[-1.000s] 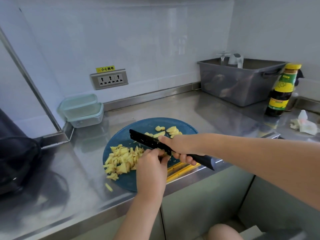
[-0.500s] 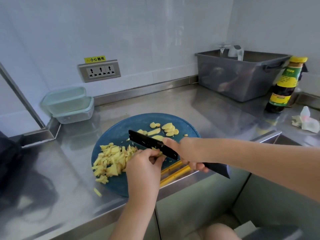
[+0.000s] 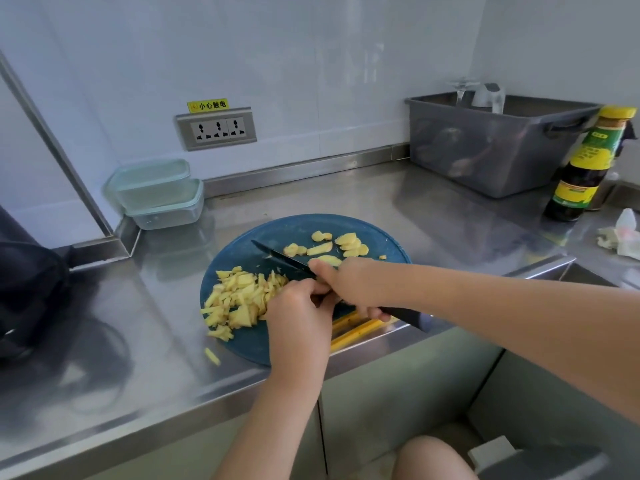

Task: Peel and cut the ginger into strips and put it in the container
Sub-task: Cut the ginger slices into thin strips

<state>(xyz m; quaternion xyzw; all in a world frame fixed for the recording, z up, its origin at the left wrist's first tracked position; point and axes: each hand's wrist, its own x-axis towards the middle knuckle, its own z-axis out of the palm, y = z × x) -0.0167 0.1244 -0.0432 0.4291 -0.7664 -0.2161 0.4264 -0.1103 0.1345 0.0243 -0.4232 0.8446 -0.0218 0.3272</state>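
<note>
A round blue cutting board (image 3: 263, 237) lies at the counter's front edge. A heap of cut ginger strips (image 3: 239, 297) covers its left part, and several peeled ginger slices (image 3: 332, 245) lie at its back right. My right hand (image 3: 349, 285) grips a black knife (image 3: 277, 258) whose blade points back left over the board. My left hand (image 3: 298, 317) presses down on ginger beside the blade, fingers curled; what it holds is hidden. Two stacked clear containers (image 3: 159, 194) with green lids stand at the back left by the wall.
One ginger strip (image 3: 212, 356) lies on the steel counter just off the board. A grey plastic tub (image 3: 491, 147) stands at the back right, a dark sauce bottle (image 3: 585, 168) beside it, crumpled tissue (image 3: 621, 237) further right. A dark bag (image 3: 27, 289) sits at left.
The view shifted slightly. The knife blade has come down closer to the board beside my left fingers; both hands stay over the ginger.
</note>
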